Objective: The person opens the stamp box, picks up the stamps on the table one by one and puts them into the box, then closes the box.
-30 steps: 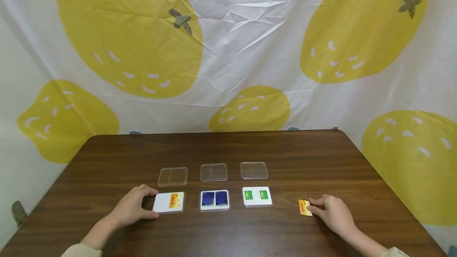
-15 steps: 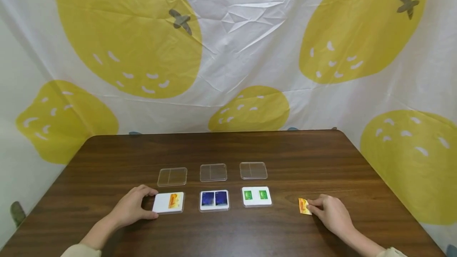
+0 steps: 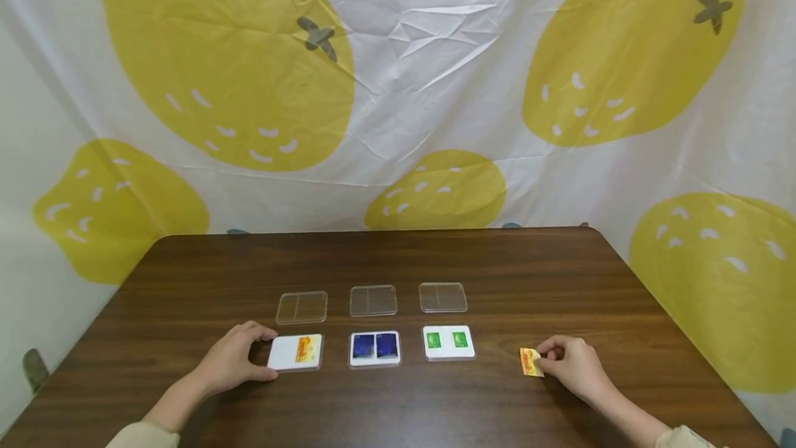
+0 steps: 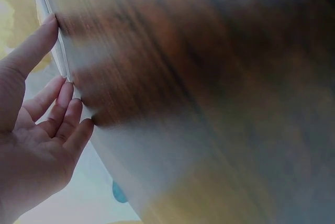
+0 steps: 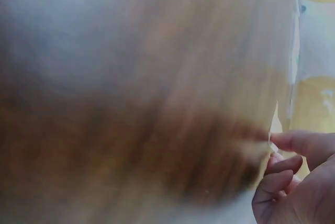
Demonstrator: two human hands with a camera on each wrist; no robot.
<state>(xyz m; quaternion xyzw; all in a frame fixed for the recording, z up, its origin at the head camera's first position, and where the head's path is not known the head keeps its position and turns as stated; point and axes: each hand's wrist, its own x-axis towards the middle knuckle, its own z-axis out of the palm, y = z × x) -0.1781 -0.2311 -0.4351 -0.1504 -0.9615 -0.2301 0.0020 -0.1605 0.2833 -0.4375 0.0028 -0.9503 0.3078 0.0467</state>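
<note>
A small orange-and-yellow card (image 3: 529, 362) is pinched at its right edge between the thumb and fingers of my right hand (image 3: 578, 366), low over the table's right side. In the right wrist view the card (image 5: 275, 122) appears as a thin pale sliver above the fingertips. On the left, my left hand (image 3: 233, 358) holds a clear plastic case (image 3: 307, 370) by its left corners, thumb at the near one and forefinger at the far one. Inside that case lies a white insert (image 3: 282, 352) with a matching orange card (image 3: 307, 349) on its right half.
Right of the held case lie a case with two dark blue cards (image 3: 375, 348) and one with two green cards (image 3: 449, 342). Behind stand three transparent lids (image 3: 302, 308) in a row. A lemon-print cloth (image 3: 398, 109) hangs past the table's far edge.
My right hand's fingers have curled in a little more while the orange card stays in nearly the same spot. The left hand and the cases keep their places.
</note>
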